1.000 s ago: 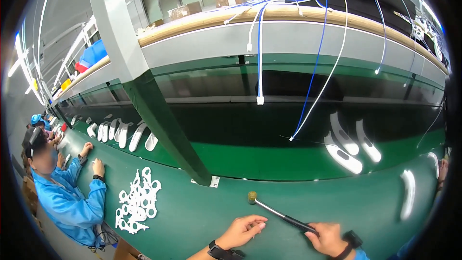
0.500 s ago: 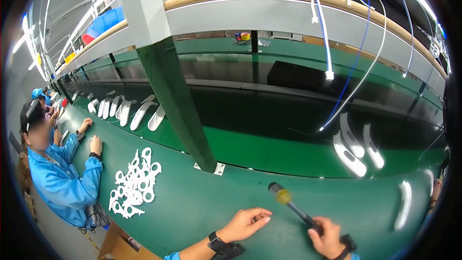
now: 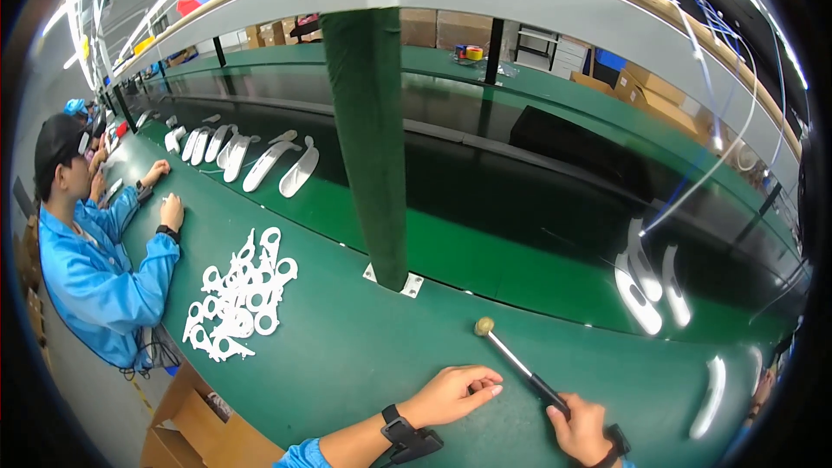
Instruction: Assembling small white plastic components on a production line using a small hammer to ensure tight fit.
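My right hand [image 3: 581, 432] is closed around the black grip of a small mallet [image 3: 513, 355]. Its silvery shaft points up and left over the green bench, ending in a rounded yellowish-brown head. To the left, my left hand [image 3: 455, 394] hovers over or rests on the bench, I cannot tell which. It holds nothing; its fingers are loosely bent and the thumb stands apart. Further left lies a heap of flat white ring-shaped parts [image 3: 238, 322] with short arms.
A green-wrapped post [image 3: 368, 147] rises beyond my hands. Curved white shells [image 3: 269, 165] lie on the belt behind the bench; more white pieces [image 3: 640, 302] lie at right. Cables [image 3: 693, 186] hang overhead. A blue-clad person [image 3: 104, 269] sits at left beside a cardboard box [image 3: 199, 429].
My view has shifted, so the post stands further right. The mallet, blurred before, is now sharp, and its head shows its yellowish face instead of a dark end. Both hands keep their hold.
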`<state>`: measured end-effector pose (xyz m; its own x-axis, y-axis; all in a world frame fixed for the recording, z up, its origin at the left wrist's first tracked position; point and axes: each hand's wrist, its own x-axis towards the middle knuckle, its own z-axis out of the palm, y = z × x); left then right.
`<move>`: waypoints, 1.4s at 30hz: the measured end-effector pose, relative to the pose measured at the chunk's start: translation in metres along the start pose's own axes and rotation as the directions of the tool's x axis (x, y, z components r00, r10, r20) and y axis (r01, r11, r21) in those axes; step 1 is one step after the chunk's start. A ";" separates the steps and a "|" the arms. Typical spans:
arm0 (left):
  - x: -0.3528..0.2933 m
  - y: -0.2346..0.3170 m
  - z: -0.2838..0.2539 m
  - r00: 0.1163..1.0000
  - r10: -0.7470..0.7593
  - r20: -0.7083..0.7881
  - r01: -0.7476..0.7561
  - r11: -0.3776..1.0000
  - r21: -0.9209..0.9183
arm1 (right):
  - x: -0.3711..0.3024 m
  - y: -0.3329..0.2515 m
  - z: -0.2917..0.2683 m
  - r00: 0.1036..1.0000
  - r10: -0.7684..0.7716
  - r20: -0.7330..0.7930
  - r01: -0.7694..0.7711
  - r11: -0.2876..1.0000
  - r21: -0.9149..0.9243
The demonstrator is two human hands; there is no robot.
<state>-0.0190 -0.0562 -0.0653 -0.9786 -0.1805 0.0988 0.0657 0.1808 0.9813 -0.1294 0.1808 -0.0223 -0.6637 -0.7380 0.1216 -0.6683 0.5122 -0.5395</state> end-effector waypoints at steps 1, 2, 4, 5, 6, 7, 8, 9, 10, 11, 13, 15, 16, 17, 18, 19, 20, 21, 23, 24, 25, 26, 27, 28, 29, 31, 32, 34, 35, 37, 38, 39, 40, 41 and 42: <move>0.000 0.000 0.000 1.000 -0.001 -0.013 0.001 1.000 -0.009 | 0.005 -0.001 0.005 0.999 0.026 -0.023 -0.024 0.997 0.075; 0.001 0.002 0.000 1.000 -0.013 -0.007 0.013 1.000 -0.006 | 0.011 -0.006 0.006 1.000 0.018 -0.011 -0.017 0.998 0.068; 0.000 0.003 0.000 1.000 -0.024 -0.015 0.024 1.000 -0.010 | 0.028 -0.018 0.007 0.995 0.086 0.046 -0.094 0.975 0.200; 0.000 0.003 0.000 1.000 -0.018 -0.008 0.018 1.000 0.002 | 0.035 -0.019 0.012 0.997 0.064 0.037 -0.071 0.969 0.238; 0.000 0.003 0.000 1.000 -0.014 -0.001 0.014 1.000 0.015 | 0.040 -0.022 0.014 0.997 0.053 0.048 -0.063 0.971 0.231; -0.001 0.001 0.002 1.000 -0.019 -0.012 0.019 1.000 -0.007 | 0.046 -0.026 0.017 0.998 0.056 0.029 -0.062 0.952 0.298; -0.001 0.001 0.002 0.999 -0.020 -0.029 0.019 1.000 -0.014 | 0.051 -0.029 0.020 0.998 0.062 0.012 -0.062 0.929 0.365; -0.002 0.001 0.002 1.000 -0.007 -0.023 0.007 1.000 -0.005 | 0.054 -0.030 0.023 1.000 0.013 -0.010 -0.007 0.898 0.440; -0.002 0.002 0.003 1.000 0.007 -0.012 -0.007 1.000 0.002 | 0.056 -0.028 0.029 1.000 0.007 0.000 -0.006 0.902 0.432; -0.001 0.002 0.003 1.000 -0.007 0.009 0.007 0.999 0.039 | 0.058 -0.023 0.037 0.994 -0.043 -0.102 0.086 0.881 0.466; -0.002 0.005 0.003 0.999 0.020 -0.028 -0.019 1.000 0.018 | 0.066 -0.023 0.049 0.971 -0.126 -0.203 0.204 0.880 0.430; -0.002 0.003 0.005 0.998 0.053 -0.046 -0.053 0.999 0.001 | 0.069 -0.023 0.057 0.981 -0.175 -0.085 0.194 0.924 0.329; 0.000 -0.005 0.009 0.996 0.079 -0.039 -0.077 0.996 0.033 | 0.076 -0.029 0.061 0.969 -0.247 -0.026 0.247 0.951 0.186; 0.000 -0.003 0.007 0.997 0.055 -0.049 -0.054 0.998 0.011 | 0.081 -0.043 0.054 0.973 -0.224 0.053 0.221 0.974 0.054; 0.000 0.000 0.005 0.998 0.031 -0.057 -0.031 0.999 -0.011 | 0.086 -0.043 0.057 0.972 -0.224 0.065 0.221 0.974 0.056; 0.000 -0.001 0.005 0.998 0.026 -0.057 -0.028 0.999 -0.020 | 0.088 -0.044 0.058 0.980 -0.187 0.064 0.179 0.978 0.106; 0.000 -0.002 0.005 0.997 0.040 -0.061 -0.041 0.999 -0.021 | 0.089 -0.043 0.060 0.987 -0.147 0.065 0.136 0.978 0.156; 0.000 -0.003 0.005 0.996 0.053 -0.065 -0.055 0.998 -0.023 | 0.088 -0.039 0.060 0.982 -0.182 0.051 0.175 0.977 0.119; 0.001 -0.003 0.006 0.998 0.039 -0.052 -0.040 0.999 -0.031 | 0.086 -0.035 0.061 0.987 -0.151 0.061 0.141 0.979 0.146; 0.001 -0.002 0.006 0.999 0.028 -0.042 -0.029 0.999 -0.030 | 0.084 -0.033 0.061 0.990 -0.127 0.065 0.114 0.978 0.177; 0.001 -0.001 0.006 0.999 0.025 -0.041 -0.027 0.999 -0.034 | 0.084 -0.032 0.061 0.990 -0.124 0.068 0.110 0.978 0.176; 0.000 -0.001 0.005 0.999 0.015 -0.046 -0.017 0.999 -0.032 | 0.084 -0.032 0.062 0.989 -0.136 0.055 0.124 0.975 0.187; -0.001 0.000 0.005 0.999 0.005 -0.050 -0.006 1.000 -0.029 | 0.084 -0.031 0.062 0.988 -0.148 0.041 0.137 0.970 0.199; -0.001 0.002 0.004 0.999 0.003 -0.049 -0.005 0.999 -0.032 | 0.082 -0.030 0.061 0.988 -0.145 0.043 0.134 0.971 0.198; -0.001 0.003 0.004 0.999 -0.006 -0.048 0.005 1.000 -0.031 | 0.080 -0.029 0.059 0.988 -0.154 -0.021 0.155 0.967 0.200; -0.001 0.003 0.003 0.999 -0.016 -0.046 0.014 0.999 -0.036 | 0.076 -0.025 0.057 0.968 -0.182 -0.172 0.211 0.963 0.170; 0.000 0.003 0.003 0.999 0.007 -0.045 -0.008 0.999 -0.033 | 0.070 -0.016 0.059 0.947 -0.183 -0.262 0.239 0.950 0.200; 0.000 0.002 0.003 0.999 0.027 -0.044 -0.028 0.999 -0.030 | 0.065 -0.007 0.064 0.935 -0.124 -0.333 0.248 0.899 0.362; 0.000 0.003 0.004 0.999 0.022 -0.045 -0.024 0.999 -0.028 | 0.066 -0.007 0.063 0.935 -0.122 -0.332 0.246 0.899 0.362; 0.000 0.002 0.005 0.999 0.017 -0.047 -0.018 0.999 -0.026 | 0.078 -0.013 0.063 0.916 -0.326 -0.233 0.340 0.940 0.021; -0.001 0.001 0.006 0.999 0.003 -0.051 -0.005 0.999 -0.034 | 0.084 -0.021 0.061 0.941 -0.332 -0.073 0.329 0.943 -0.047; -0.001 -0.001 0.006 0.998 -0.011 -0.055 0.008 0.999 -0.043 | 0.084 -0.025 0.061 0.962 -0.270 -0.042 0.271 0.962 0.023; -0.001 0.000 0.006 0.998 -0.010 -0.056 0.008 0.999 -0.045 | 0.083 -0.028 0.059 0.978 -0.210 -0.007 0.210 0.974 0.089; -0.001 0.001 0.005 0.998 0.016 -0.064 -0.018 0.999 -0.045 | 0.081 -0.029 0.058 0.977 -0.211 -0.005 0.211 0.974 0.087; -0.001 0.002 0.005 0.997 0.041 -0.072 -0.044 0.998 -0.045 | 0.078 -0.028 0.057 0.980 -0.190 -0.060 0.196 0.973 0.121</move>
<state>-0.0185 -0.0512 -0.0642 -0.9585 -0.2422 0.1504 0.1176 0.1448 0.9824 -0.1439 0.0838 -0.0448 -0.5440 -0.7940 0.2713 -0.7398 0.3012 -0.6017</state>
